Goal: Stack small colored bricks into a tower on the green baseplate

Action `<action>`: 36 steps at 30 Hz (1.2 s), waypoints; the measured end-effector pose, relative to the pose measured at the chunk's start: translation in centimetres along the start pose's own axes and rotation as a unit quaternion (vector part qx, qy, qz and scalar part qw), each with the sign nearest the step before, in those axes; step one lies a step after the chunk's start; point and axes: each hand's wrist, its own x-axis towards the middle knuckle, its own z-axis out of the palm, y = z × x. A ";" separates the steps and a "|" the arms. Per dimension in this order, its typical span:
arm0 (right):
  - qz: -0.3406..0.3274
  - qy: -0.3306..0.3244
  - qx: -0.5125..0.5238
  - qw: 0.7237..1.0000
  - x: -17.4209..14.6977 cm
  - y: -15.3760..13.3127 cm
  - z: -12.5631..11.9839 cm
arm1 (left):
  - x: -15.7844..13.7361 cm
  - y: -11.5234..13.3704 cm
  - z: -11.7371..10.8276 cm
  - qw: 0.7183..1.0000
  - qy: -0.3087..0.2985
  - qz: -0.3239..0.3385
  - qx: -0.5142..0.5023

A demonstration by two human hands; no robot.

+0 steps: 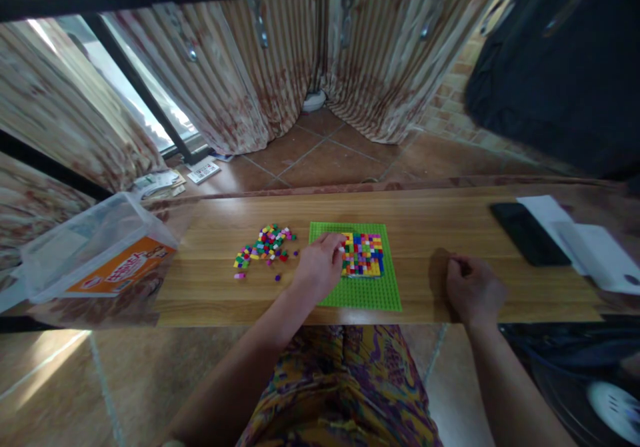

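Observation:
My left hand (320, 264) reaches over a green studded baseplate (367, 294), thumb and fingers pinched together. At its fingertips is a small building brick, mostly hidden, at the left edge of a multicoloured block of bricks (365, 255). That block rises from the middle of the baseplate, and my hand covers part of its left side. My right hand (474, 288) rests as a loose fist on the table, to the right of the baseplate, with nothing visible in it. Left of the baseplate lies a heap of loose small bricks (267, 242) in many colours.
A clear plastic box (100, 247) with an orange label stands at the table's left end. A dark phone (530, 234) and white papers or cards (607, 254) lie at the right end. The wooden table (415, 220) is narrow; tiled floor shows beyond it.

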 end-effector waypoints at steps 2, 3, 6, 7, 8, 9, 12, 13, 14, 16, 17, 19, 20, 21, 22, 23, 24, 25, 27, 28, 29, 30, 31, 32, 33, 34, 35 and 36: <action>0.000 0.001 0.001 1.000 0.0 0.0 0.0 | 0.3 0.5 -0.1 0.999 -0.024 -0.015 0.020; 0.001 0.001 0.001 1.000 0.0 0.0 0.0 | 0.4 0.7 -0.1 0.999 -0.035 -0.022 0.032; 0.003 -0.004 -0.001 1.000 0.0 -0.1 -0.1 | 0.6 1.3 -0.2 0.995 -0.060 -0.035 0.071; 0.004 -0.006 -0.002 1.000 0.0 -0.1 -0.1 | 0.6 1.4 -0.3 0.994 -0.066 -0.035 0.083; 0.006 -0.009 -0.004 1.000 0.0 -0.1 -0.1 | 0.7 1.6 -0.3 0.992 -0.072 -0.033 0.095; 0.007 -0.012 -0.005 1.000 0.0 -0.1 -0.2 | 0.7 1.8 -0.3 0.991 -0.077 -0.031 0.106; 0.008 -0.015 -0.005 1.000 0.0 -0.2 -0.2 | 0.9 2.3 -0.4 0.987 -0.090 -0.026 0.131; 0.007 -0.014 -0.004 1.000 0.0 -0.2 -0.3 | 1.0 2.4 -0.5 0.986 -0.094 -0.025 0.138; 0.006 -0.011 -0.003 1.000 0.0 -0.2 -0.3 | 1.1 2.6 -0.5 0.985 -0.096 -0.022 0.144; 0.004 -0.003 -0.004 1.000 -0.1 -0.3 -0.3 | 1.3 2.9 -0.6 0.984 -0.096 -0.014 0.150; 0.004 -0.001 -0.004 1.000 -0.1 -0.3 -0.3 | 1.4 2.9 -0.6 0.984 -0.094 -0.011 0.149; 0.004 -0.005 -0.002 1.000 0.0 -0.3 -0.2 | 1.5 3.1 -0.6 0.986 -0.091 -0.009 0.140; 0.005 -0.009 -0.001 1.000 0.0 -0.2 -0.2 | 1.6 3.1 -0.6 0.987 -0.089 -0.010 0.134; 0.007 -0.013 0.001 1.000 0.0 -0.2 -0.2 | 1.7 3.1 -0.6 0.988 -0.089 -0.009 0.129; 0.010 -0.016 0.001 1.000 0.0 -0.2 -0.2 | 1.7 3.1 -0.6 0.988 -0.090 -0.007 0.126; 0.013 -0.018 0.001 1.000 0.0 -0.3 -0.2 | 1.8 3.1 -0.6 0.988 -0.091 -0.006 0.126; 0.015 -0.019 0.001 1.000 0.0 -0.3 -0.3 | 1.9 3.1 -0.6 0.987 -0.093 -0.004 0.130; 0.015 -0.019 0.000 1.000 0.0 -0.3 -0.3 | 1.9 3.0 -0.6 0.986 -0.094 -0.003 0.136; 0.013 -0.018 0.000 1.000 0.0 -0.3 -0.3 | 2.0 2.9 -0.5 0.985 -0.093 -0.004 0.147; 0.011 -0.017 -0.001 1.000 0.0 -0.3 -0.3 | 2.1 2.7 -0.5 0.985 -0.091 -0.005 0.149; 0.009 -0.015 -0.002 1.000 0.0 -0.3 -0.2 | 2.1 2.6 -0.4 0.985 -0.089 -0.007 0.148; 0.008 -0.013 -0.003 1.000 0.0 -0.3 -0.2 | 2.0 2.4 -0.4 0.986 -0.085 -0.011 0.142; 0.006 -0.012 -0.003 1.000 0.0 -0.2 -0.2 | 2.0 2.2 -0.3 0.988 -0.080 -0.015 0.132; 0.004 -0.011 -0.003 1.000 0.0 -0.2 -0.2 | 1.9 2.0 -0.2 0.990 -0.071 -0.017 0.117; 0.002 -0.010 -0.002 1.000 0.0 -0.2 -0.2 | 1.7 1.8 -0.1 0.993 -0.060 -0.019 0.097; 0.001 -0.008 -0.001 1.000 0.0 -0.2 -0.2 | 1.6 1.5 0.0 0.996 -0.046 -0.020 0.075; 0.000 -0.007 -0.001 1.000 0.0 -0.2 -0.2 | 1.4 1.3 0.0 0.998 -0.030 -0.021 0.050; 0.000 -0.007 -0.002 1.000 0.0 -0.2 -0.2 | 1.2 1.0 0.0 0.999 -0.015 -0.023 0.026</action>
